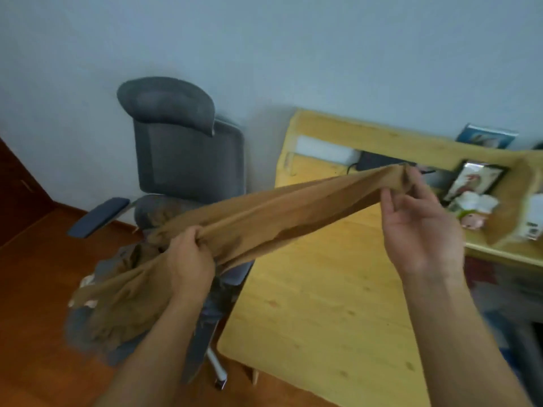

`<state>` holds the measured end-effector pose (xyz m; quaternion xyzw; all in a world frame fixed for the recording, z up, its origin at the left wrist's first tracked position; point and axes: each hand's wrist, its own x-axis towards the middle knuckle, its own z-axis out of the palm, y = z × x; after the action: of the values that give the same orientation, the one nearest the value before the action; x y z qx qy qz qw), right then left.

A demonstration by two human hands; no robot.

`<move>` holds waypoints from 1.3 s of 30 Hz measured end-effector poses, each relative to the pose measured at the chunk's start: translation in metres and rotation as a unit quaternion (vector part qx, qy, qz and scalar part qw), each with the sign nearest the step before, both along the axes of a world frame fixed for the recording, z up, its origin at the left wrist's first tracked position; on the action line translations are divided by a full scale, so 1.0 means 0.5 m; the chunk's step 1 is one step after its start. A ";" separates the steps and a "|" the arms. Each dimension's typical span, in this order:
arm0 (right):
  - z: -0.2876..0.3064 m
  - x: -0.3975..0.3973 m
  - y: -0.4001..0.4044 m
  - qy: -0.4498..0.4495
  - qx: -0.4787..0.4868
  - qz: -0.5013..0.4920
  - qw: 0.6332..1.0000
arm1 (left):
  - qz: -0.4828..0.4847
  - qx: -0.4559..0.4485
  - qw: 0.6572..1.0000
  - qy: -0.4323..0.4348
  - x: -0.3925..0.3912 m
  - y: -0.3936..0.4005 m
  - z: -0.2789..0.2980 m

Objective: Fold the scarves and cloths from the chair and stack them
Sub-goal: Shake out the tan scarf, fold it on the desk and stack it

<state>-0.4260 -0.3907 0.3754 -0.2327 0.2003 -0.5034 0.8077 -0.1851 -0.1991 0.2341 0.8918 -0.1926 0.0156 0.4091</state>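
Note:
A sheer tan scarf (282, 212) is stretched taut in the air between my two hands, over the gap between chair and table. My left hand (191, 254) is clenched around its bunched middle, and the loose end hangs down over the grey chair (182, 160). My right hand (420, 221) pinches the other end between thumb and fingertips, above the wooden table (323, 304). More tan scarf cloth (511, 207) trails to the right past the shelf. Crumpled cloths (155, 215) lie on the chair seat behind the scarf.
A raised wooden shelf (382, 139) runs along the table's back, with a framed picture (476, 180), small white items and a dark box under it. The chair's armrest (100, 217) sticks out left. Wood floor (38, 318) lies below.

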 end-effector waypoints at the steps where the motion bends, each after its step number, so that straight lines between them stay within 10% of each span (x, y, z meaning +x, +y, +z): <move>1: 0.020 -0.059 -0.039 0.003 -0.010 -0.029 1.000 | -0.027 -0.023 0.999 0.003 -0.015 -0.016 0.051; 5: 0.093 -0.251 -0.157 0.013 -0.083 -0.152 0.985 | -0.154 -0.125 0.978 -0.062 -0.101 -0.127 0.281; 7: 0.126 -0.309 -0.196 0.164 -0.170 -0.233 0.943 | -0.211 -0.162 0.961 -0.080 -0.166 -0.177 0.399; 11: 0.142 -0.342 -0.205 0.641 -0.353 -0.272 0.625 | -0.348 -0.070 0.934 -0.046 -0.257 -0.273 0.545; 14: 0.120 -0.353 -0.187 0.675 -0.405 -0.280 0.550 | -0.339 0.044 0.931 -0.128 -0.243 -0.330 0.569; 18: 0.138 -0.381 -0.182 0.637 -0.335 -0.272 0.639 | -0.155 0.163 0.933 -0.279 -0.221 -0.359 0.512; 22: 0.185 -0.333 -0.125 0.506 -0.313 -0.097 0.798 | -0.431 -0.014 0.902 0.030 -0.407 -0.342 0.401; 24: 0.197 -0.301 -0.101 0.509 -0.298 -0.063 0.805 | -0.520 -0.035 0.846 0.112 -0.496 -0.331 0.343; 29: 0.229 -0.280 -0.088 0.501 -0.284 -0.004 0.818 | -0.338 -0.165 0.924 0.063 -0.484 -0.344 0.283; 39: 0.280 -0.419 -0.281 0.540 -0.187 -0.321 0.755 | -0.168 0.124 0.970 -0.122 -0.181 -0.284 0.337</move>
<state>-0.6355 -0.5310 0.5156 -0.5345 0.5681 -0.5509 0.2968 -0.2757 -0.3412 0.4026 0.8818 -0.3884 0.0319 0.2655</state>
